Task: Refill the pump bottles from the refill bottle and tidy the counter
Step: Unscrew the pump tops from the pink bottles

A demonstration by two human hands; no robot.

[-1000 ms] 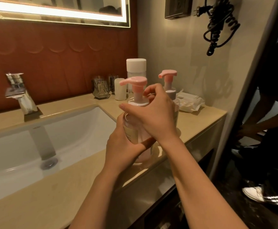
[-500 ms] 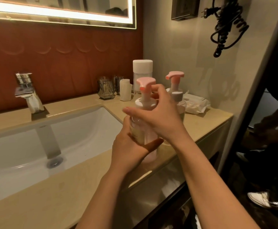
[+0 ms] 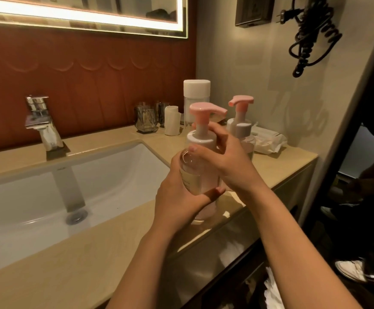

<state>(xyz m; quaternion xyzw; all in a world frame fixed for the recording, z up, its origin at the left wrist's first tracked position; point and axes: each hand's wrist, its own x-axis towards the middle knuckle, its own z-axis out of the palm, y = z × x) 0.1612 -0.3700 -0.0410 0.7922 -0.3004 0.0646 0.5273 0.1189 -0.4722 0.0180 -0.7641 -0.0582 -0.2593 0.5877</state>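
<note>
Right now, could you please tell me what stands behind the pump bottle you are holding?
A second pump bottle and a white-capped bottle stand behind the held pump bottle. The right hand covers the second bottle's lower body.

Place: a bathroom.
Basin: white sink sunk in the beige table, lower left; chrome tap behind it.
Mirror: lit mirror along the top edge, above a red-brown wall panel.
Right wall: black coiled cord with a plug, upper right.
Toiletries: at centre, front pump bottle, back pump bottle, white-capped bottle, glass tumbler.
</note>
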